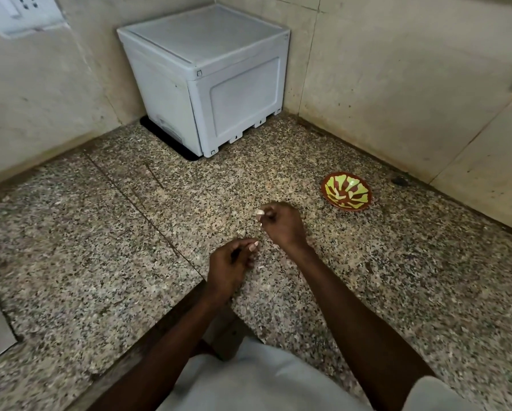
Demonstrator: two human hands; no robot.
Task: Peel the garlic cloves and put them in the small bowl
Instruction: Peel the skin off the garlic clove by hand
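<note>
My right hand (281, 225) is raised over the speckled counter and pinches a small whitish garlic clove (259, 213) at its fingertips. My left hand (229, 266) hovers just below and to the left, fingers loosely curled; I cannot tell whether it holds a scrap of skin. The small bowl (346, 190), red-brown with green leaf-like patches, sits on the counter to the right of my right hand, apart from it. I see nothing inside the bowl.
A white plastic box (207, 81) stands in the back corner against the tiled walls. The granite counter (100, 232) wraps around in an L, with its front edge near my body. A wall socket (20, 13) is at top left. Small peel flakes (260, 266) lie near my hands.
</note>
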